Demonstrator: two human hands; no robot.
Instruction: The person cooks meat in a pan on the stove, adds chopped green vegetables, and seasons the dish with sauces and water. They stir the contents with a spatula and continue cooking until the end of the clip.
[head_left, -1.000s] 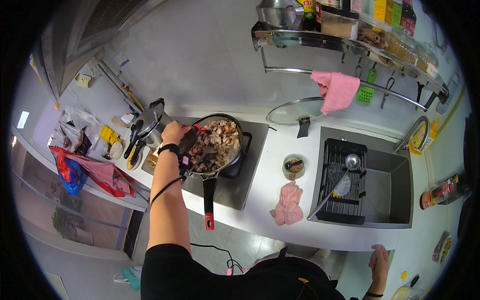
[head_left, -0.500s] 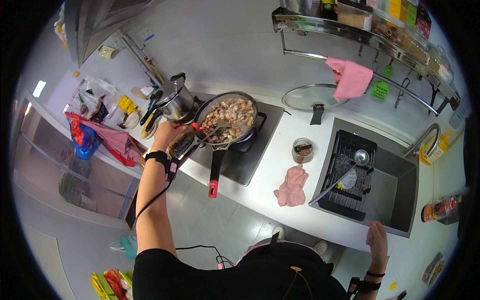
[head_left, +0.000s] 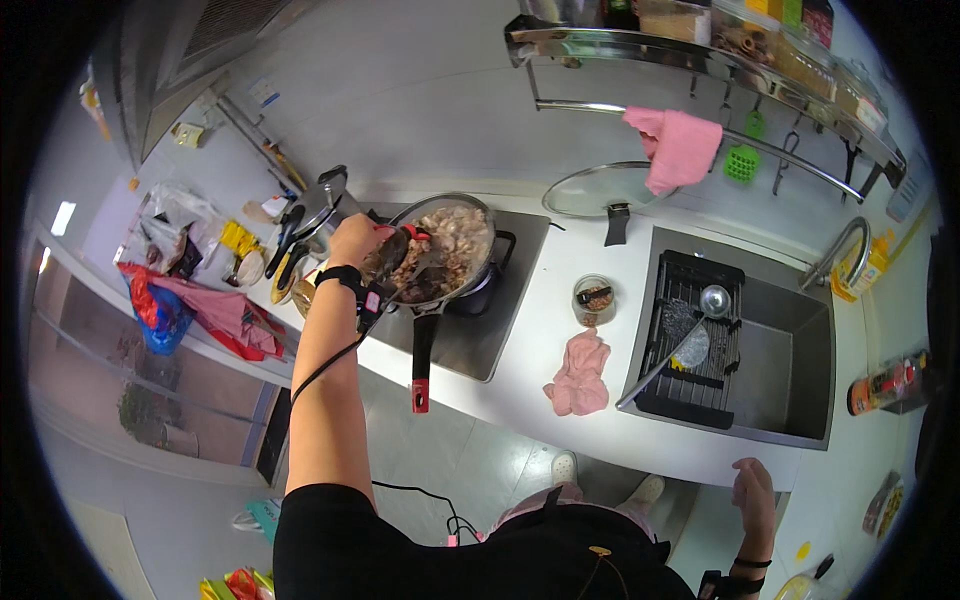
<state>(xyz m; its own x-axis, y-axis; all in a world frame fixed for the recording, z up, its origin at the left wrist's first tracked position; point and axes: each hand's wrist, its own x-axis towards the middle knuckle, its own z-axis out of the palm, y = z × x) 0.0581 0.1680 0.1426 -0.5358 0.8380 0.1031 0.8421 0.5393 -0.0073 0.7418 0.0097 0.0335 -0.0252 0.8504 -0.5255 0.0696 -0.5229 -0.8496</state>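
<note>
My left hand (head_left: 356, 238) grips a dark bottle with a red cap (head_left: 386, 255), holding it at the left side of a frying pan (head_left: 424, 358) on the hob. Chopped browned pieces of food (head_left: 450, 240) fill the pan under some haze, with a metal spatula (head_left: 428, 280) among them. My right hand (head_left: 752, 490) hangs by the counter's front edge below the sink, its fingers curled with no object visible in them.
A steel pot (head_left: 320, 210), stove (head_left: 500, 330), glass lid (head_left: 585, 188), small jar (head_left: 594, 300) and pink cloth (head_left: 576, 380) surround it. The sink (head_left: 785, 370) holds a black rack and ladle. A shelf (head_left: 620, 45) hangs above; bags (head_left: 165, 310) lie left.
My left hand and bottle dipped toward the pan's lower left half a second ago and are now higher and further right over it. The view has shifted slightly; the haze looks thicker.
</note>
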